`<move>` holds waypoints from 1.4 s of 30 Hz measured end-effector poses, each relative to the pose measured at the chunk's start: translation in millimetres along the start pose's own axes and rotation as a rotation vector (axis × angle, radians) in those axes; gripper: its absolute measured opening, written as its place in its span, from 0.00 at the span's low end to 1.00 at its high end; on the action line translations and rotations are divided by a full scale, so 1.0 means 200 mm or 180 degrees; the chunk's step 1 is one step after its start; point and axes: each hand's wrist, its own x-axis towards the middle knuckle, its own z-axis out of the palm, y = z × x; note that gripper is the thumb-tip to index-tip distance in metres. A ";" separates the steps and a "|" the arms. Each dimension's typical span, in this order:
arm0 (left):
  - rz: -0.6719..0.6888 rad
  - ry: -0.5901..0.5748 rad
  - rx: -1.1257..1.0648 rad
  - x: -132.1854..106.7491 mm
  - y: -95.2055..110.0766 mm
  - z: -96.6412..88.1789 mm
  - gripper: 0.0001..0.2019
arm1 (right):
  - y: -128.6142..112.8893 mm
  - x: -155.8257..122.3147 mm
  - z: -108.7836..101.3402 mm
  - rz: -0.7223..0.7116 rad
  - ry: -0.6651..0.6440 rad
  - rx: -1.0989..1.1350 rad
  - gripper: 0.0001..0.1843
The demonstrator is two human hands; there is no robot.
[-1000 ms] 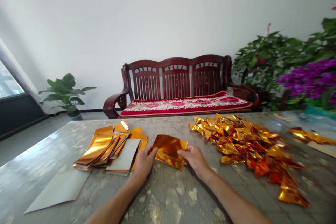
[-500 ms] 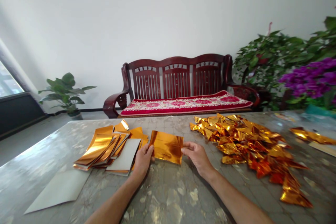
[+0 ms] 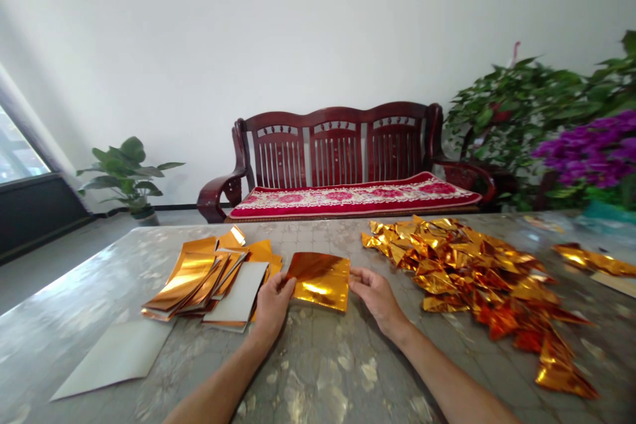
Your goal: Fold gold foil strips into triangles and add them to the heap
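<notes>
A sheet of gold foil paper (image 3: 320, 281) is held a little above the table between my two hands, its shiny face toward me and its surface slightly curved. My left hand (image 3: 272, 308) pinches its left edge, thumb on the front. At the opposite edge, the fingers of my right hand (image 3: 377, 298) are closed on the sheet's side, partly behind it. Left of my left hand lies a loose stack of gold foil sheets (image 3: 191, 275), some showing a pale grey back (image 3: 237, 295). To the right of my right hand spreads a heap of folded gold foil pieces (image 3: 457, 265).
One pale sheet (image 3: 112, 354) lies alone at the table's left front. Clear plastic (image 3: 541, 228) and more gold foil (image 3: 593, 258) are at the far right of the patterned table (image 3: 318, 377). Behind stand a wooden bench (image 3: 335, 152) and plants (image 3: 517, 106).
The foil sheet has tilted and bowed slightly, its top edge now curved and the reflections shifted. Both hands stay at its sides. The view has shifted a little.
</notes>
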 end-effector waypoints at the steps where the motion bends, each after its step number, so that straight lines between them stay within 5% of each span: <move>1: 0.0079 0.0094 0.0085 0.00 0.01 -0.01 0.12 | 0.01 0.01 -0.01 -0.0076 0.0231 -0.0186 0.20; 5: 0.0793 0.0341 0.0400 -0.02 0.05 -0.02 0.08 | 0.02 0.00 0.00 -0.0495 0.0806 -0.0776 0.18; 11: 0.1575 0.0230 0.0674 -0.08 0.10 -0.01 0.08 | -0.01 -0.06 0.10 0.0143 -0.0143 -0.0110 0.20; 21: 0.2225 -0.0102 0.1096 -0.15 0.13 0.00 0.07 | -0.04 -0.08 0.12 0.0530 -0.0335 0.0725 0.20; 33: 0.2648 -0.0149 0.1205 -0.16 0.14 -0.01 0.05 | -0.03 -0.08 0.12 0.0582 -0.0336 0.0625 0.18; 42: 0.2527 -0.0313 0.1207 -0.17 0.14 0.00 0.05 | -0.05 -0.08 0.11 0.0630 -0.0283 0.0540 0.17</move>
